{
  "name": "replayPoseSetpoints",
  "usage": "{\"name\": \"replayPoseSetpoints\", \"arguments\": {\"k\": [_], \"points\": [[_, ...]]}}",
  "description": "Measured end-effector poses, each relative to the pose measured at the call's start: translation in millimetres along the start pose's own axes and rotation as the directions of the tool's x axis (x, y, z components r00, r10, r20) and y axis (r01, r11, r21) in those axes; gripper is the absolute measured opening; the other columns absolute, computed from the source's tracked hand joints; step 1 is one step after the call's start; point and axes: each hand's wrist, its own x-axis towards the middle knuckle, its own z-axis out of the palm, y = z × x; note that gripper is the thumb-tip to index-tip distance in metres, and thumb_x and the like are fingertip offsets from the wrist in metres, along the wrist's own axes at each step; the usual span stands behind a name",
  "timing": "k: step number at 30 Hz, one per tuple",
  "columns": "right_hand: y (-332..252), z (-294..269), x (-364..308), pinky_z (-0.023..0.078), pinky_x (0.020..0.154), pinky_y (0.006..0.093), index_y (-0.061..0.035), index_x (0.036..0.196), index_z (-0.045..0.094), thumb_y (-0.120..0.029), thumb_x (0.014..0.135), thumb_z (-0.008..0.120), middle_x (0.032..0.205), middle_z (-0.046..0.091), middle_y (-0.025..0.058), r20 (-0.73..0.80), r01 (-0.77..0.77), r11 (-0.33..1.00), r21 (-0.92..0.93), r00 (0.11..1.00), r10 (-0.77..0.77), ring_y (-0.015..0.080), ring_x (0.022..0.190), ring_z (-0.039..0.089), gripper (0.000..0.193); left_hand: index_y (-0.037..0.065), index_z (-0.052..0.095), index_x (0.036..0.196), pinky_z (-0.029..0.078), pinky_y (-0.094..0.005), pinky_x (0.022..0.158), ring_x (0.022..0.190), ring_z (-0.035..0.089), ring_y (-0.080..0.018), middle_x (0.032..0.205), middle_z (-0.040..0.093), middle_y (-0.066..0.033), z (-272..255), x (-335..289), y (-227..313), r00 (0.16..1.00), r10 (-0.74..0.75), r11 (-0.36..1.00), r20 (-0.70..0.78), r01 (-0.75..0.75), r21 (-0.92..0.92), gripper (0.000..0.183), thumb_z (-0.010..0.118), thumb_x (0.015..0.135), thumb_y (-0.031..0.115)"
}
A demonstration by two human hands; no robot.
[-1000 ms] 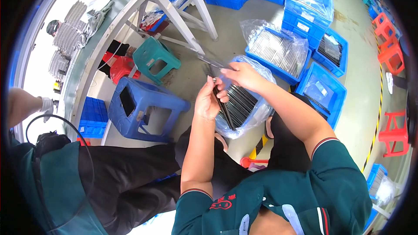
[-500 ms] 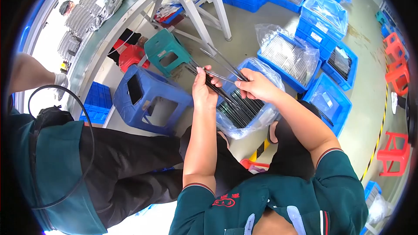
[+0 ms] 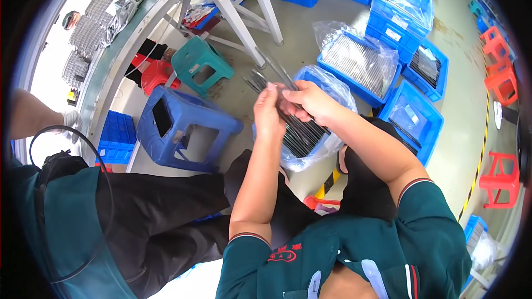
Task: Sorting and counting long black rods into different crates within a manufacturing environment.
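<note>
My left hand (image 3: 270,113) is closed around a bundle of thin dark metal rods (image 3: 255,81), whose ends stick out up and to the left. Close beside it, my right hand (image 3: 311,99) grips a few more rods (image 3: 281,73) that point up and away, blurred by motion. The fingers of both hands nearly meet, so parts of the rods are hidden. Below them stands a blue bin (image 3: 348,92) lined with clear plastic, holding many dark rods (image 3: 302,143) lying side by side.
To the left stand a blue stool (image 3: 213,120) with a dark phone-like slab on top and a green stool (image 3: 191,62). Blue crates (image 3: 396,32) with rods and plastic are at the right. Another person's dark-trousered leg (image 3: 166,199) is near left, by a workbench (image 3: 119,50).
My right hand has moved left and closer to my left hand, bringing its rods alongside the left bundle. The view has shifted slightly.
</note>
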Motion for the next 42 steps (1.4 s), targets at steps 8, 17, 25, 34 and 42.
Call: {"name": "replayPoseSetpoints", "arguments": {"k": [8, 17, 25, 34, 42], "points": [[-11.5, -20.9, 14.0, 0.031, 0.039, 0.0223, -0.0082, 0.088, 0.051, -0.024, 0.091, 0.054, 0.058, 0.047, -0.003, -0.192, 0.25, 0.757, -0.603, 0.876, -0.443, 0.0078, 0.046, 0.043, 0.016, 0.006, 0.053, 0.083, 0.035, -0.0231, 0.043, 0.05, 0.039, -0.0088, 0.064, 0.044, 0.0002, -6.4, -2.4, 4.7, 0.994, -0.108, 0.994, -0.017, 0.108, -0.031, 0.028, 0.051, 0.093, 0.032], [-12.4, -25.0, 13.3, 0.022, 0.035, 0.0203, -0.0059, 0.082, 0.058, -0.031, 0.081, 0.066, 0.053, 0.046, -0.0037, -0.099, 0.058, 0.992, -0.113, 0.993, -0.069, 0.0039, 0.04, 0.032, 0.026, 0.005, 0.053, 0.088, 0.032, -0.0219, 0.045, 0.052, 0.038, -0.0083, 0.069, 0.046, 0.0, 2.1, -21.2, -3.2, 0.849, -0.441, 0.897, 0.29, 0.42, 0.134, 0.03, 0.053, 0.092, 0.034], [-56.8, -129.8, 36.4, 0.015, 0.034, 0.0237, -0.0107, 0.072, 0.048, -0.028, 0.088, 0.056, 0.047, 0.03, -0.0079, -0.551, 0.359, 0.932, 0.045, 0.787, -0.277, 0.0049, 0.035, 0.022, 0.025, 0.004, 0.055, 0.085, 0.038, -0.0247, 0.051, 0.059, 0.044, -0.0121, 0.075, 0.048, -0.0025, -10.2, -35.1, -7.7, 0.616, -0.621, 0.761, 0.485, 0.623, 0.182, 0.028, 0.056, 0.09, 0.031], [-11.5, -38.4, 15.1, 0.028, 0.036, 0.0249, -0.0052, 0.075, 0.055, -0.034, 0.083, 0.063, 0.051, 0.043, -0.0006, -0.3, 0.062, 0.982, -0.176, 0.947, -0.113, 0.0086, 0.04, 0.038, 0.031, 0.006, 0.053, 0.086, 0.049, -0.045, 0.081, 0.092, 0.055, -0.0272, 0.096, 0.054, -0.0086, -14.2, -18.1, 5.1, 0.788, -0.416, 0.886, 0.454, 0.463, 0.009, 0.031, 0.053, 0.09, 0.036], [-5.5, -9.8, 13.6, 0.046, 0.056, 0.035, -0.004, 0.073, 0.062, -0.044, 0.082, 0.058, 0.06, 0.061, 0.01, -0.185, 0.032, 0.582, -0.812, 0.933, -0.309, 0.0218, 0.058, 0.063, 0.041, 0.006, 0.057, 0.087, 0.034, -0.0243, 0.05, 0.057, 0.039, -0.0109, 0.076, 0.046, -0.0013, -21.9, -15.1, 2.1, 0.825, -0.397, 0.871, 0.401, 0.477, -0.119, 0.03, 0.055, 0.09, 0.036]]}}
